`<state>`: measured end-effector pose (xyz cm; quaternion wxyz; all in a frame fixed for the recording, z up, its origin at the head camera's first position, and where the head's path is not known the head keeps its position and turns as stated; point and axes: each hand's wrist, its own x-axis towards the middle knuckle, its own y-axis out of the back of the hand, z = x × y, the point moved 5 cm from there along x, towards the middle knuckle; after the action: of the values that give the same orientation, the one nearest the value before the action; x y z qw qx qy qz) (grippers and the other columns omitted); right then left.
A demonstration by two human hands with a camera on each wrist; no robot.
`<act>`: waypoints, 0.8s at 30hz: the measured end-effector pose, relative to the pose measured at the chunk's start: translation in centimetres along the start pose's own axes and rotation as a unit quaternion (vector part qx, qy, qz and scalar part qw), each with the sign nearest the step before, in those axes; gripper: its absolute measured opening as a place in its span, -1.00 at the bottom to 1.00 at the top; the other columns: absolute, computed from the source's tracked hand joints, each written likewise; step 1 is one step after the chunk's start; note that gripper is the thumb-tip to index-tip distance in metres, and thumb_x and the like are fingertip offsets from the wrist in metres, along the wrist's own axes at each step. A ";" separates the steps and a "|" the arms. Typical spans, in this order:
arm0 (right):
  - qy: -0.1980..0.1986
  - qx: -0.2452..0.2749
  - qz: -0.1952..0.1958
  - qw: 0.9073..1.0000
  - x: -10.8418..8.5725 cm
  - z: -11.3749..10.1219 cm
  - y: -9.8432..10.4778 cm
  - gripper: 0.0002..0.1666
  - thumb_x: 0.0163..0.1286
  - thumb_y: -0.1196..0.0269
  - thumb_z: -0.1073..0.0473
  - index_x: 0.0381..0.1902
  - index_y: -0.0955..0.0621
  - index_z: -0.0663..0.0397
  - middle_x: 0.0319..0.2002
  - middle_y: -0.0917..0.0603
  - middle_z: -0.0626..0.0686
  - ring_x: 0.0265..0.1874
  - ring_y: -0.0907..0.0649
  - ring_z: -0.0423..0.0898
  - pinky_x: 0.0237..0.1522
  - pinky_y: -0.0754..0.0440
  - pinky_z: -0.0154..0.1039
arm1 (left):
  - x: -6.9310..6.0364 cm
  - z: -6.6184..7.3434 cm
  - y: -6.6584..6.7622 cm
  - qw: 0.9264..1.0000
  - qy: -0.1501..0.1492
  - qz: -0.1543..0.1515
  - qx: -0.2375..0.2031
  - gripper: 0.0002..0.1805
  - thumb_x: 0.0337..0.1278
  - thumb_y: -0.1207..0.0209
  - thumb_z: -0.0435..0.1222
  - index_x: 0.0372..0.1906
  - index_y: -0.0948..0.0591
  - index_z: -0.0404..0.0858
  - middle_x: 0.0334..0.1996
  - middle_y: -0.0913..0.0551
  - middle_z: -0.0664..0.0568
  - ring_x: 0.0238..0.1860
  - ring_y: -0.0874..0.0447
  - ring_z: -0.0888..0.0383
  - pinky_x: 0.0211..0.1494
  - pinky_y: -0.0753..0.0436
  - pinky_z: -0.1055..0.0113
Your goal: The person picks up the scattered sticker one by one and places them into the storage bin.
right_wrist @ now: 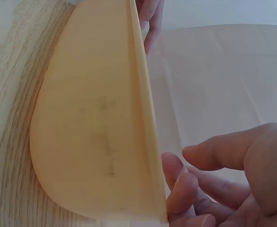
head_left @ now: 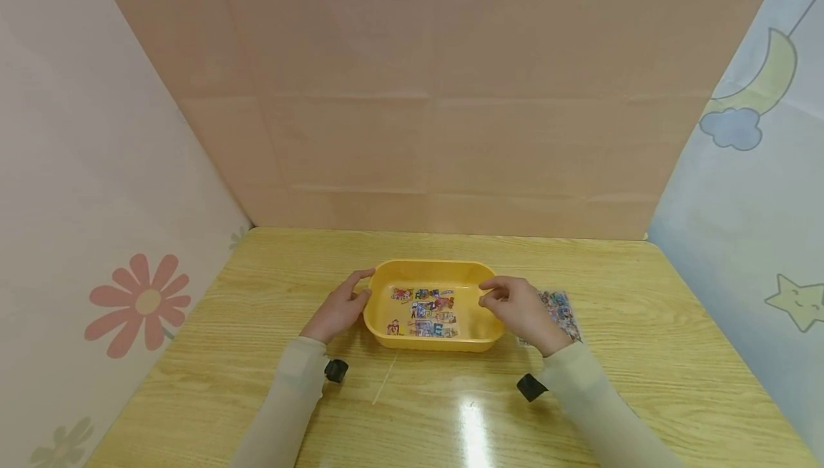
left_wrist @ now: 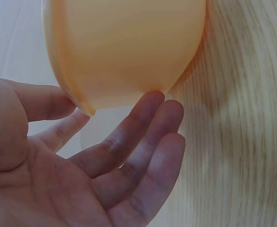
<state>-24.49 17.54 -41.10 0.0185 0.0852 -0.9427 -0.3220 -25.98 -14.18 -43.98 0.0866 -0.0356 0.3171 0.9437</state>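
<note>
A yellow plastic basin [head_left: 475, 319] with rounded ends stands on the table, its near outer wall [right_wrist: 91, 109] filling much of the right wrist view. Several small colourful printed pieces [head_left: 425, 310], sticker-like, lie on its floor. At the basin's left end, my left hand [head_left: 340, 310] pinches the rim [left_wrist: 58, 71] between thumb and index finger, while other fingertips [left_wrist: 155, 99] reach the outer wall. My right hand [head_left: 518, 307] hovers over the right end with fingers loosely bent. No object shows between its thumb [right_wrist: 214, 151] and fingers.
A clear sheet or packet of colourful pieces [head_left: 561, 314] lies beside the basin, partly hidden by my right hand and wrist. A thin pale strip [head_left: 385, 380] lies on the wooden table [head_left: 257, 382] in front. A brown sheet [head_left: 425, 132] covers the back.
</note>
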 end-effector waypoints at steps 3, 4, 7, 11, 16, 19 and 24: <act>0.003 0.002 0.013 1.000 -0.1 0.2 0.3 -0.64 0.43 -0.22 0.20 0.14 -0.63 0.19 -0.18 -0.72 0.08 -0.18 -0.68 0.14 -0.34 -0.56 -0.14 | 0.0 0.1 0.0 1.000 0.000 0.000 0.000 -0.48 0.53 0.01 -0.16 0.50 -0.31 0.06 0.10 -0.62 -0.16 -0.14 -0.60 0.07 -0.09 -0.55 0.14; 0.004 0.004 0.015 1.000 -0.1 0.2 0.4 -0.64 0.43 -0.23 0.20 0.14 -0.63 0.19 -0.19 -0.71 0.09 -0.20 -0.68 0.14 -0.37 -0.55 -0.14 | 0.0 0.1 0.0 1.000 0.000 0.000 0.000 -0.48 0.53 0.01 -0.16 0.50 -0.31 0.06 0.09 -0.62 -0.15 -0.15 -0.60 0.07 -0.09 -0.56 0.14; 0.001 0.011 0.023 1.000 -0.2 0.4 0.8 -0.63 0.44 -0.23 0.19 0.14 -0.62 0.21 -0.19 -0.70 0.10 -0.24 -0.66 0.13 -0.41 -0.55 -0.15 | 0.0 0.0 0.0 1.000 -0.001 0.000 0.001 -0.48 0.53 0.01 -0.16 0.50 -0.31 0.05 0.09 -0.62 -0.15 -0.16 -0.59 0.08 -0.10 -0.55 0.15; -0.006 0.014 0.038 0.999 -0.2 1.0 1.3 -0.65 0.44 -0.23 0.19 0.12 -0.62 0.23 -0.18 -0.70 0.13 -0.27 -0.65 0.06 -0.36 -0.59 -0.18 | 0.0 0.0 0.0 1.000 -0.005 0.001 0.000 -0.48 0.54 0.01 -0.16 0.50 -0.31 0.05 0.11 -0.62 -0.16 -0.14 -0.61 0.07 -0.07 -0.56 0.13; -0.011 0.000 0.053 0.999 -0.4 1.7 2.0 -0.65 0.45 -0.22 0.17 0.10 -0.63 0.22 -0.19 -0.70 0.13 -0.29 -0.62 -0.03 -0.33 -0.59 -0.20 | 0.0 0.1 0.0 1.000 -0.005 0.001 -0.003 -0.48 0.54 0.02 -0.17 0.50 -0.31 0.04 0.11 -0.62 -0.17 -0.12 -0.63 0.07 -0.05 -0.57 0.11; -0.020 -0.001 0.058 0.998 -0.4 2.4 2.4 -0.66 0.45 -0.22 0.15 0.10 -0.63 0.19 -0.19 -0.69 0.13 -0.35 -0.61 -0.03 -0.37 -0.60 -0.20 | 0.1 0.1 0.0 1.000 -0.004 0.001 -0.004 -0.48 0.54 0.01 -0.17 0.50 -0.32 0.04 0.10 -0.62 -0.16 -0.14 -0.62 0.07 -0.07 -0.57 0.12; -0.020 -0.006 0.070 0.997 -0.6 3.3 3.1 -0.64 0.44 -0.22 0.15 0.09 -0.62 0.24 -0.18 -0.69 0.16 -0.32 -0.63 -0.02 -0.36 -0.62 -0.21 | 0.1 0.1 0.0 1.000 -0.001 0.001 -0.006 -0.49 0.54 0.01 -0.17 0.50 -0.32 0.04 0.11 -0.62 -0.16 -0.14 -0.62 0.08 -0.06 -0.57 0.12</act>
<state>-24.61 22.01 -41.79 0.0225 0.0129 -0.9447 -0.3268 -26.05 -14.10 -43.91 0.0862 -0.0347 0.3117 0.9456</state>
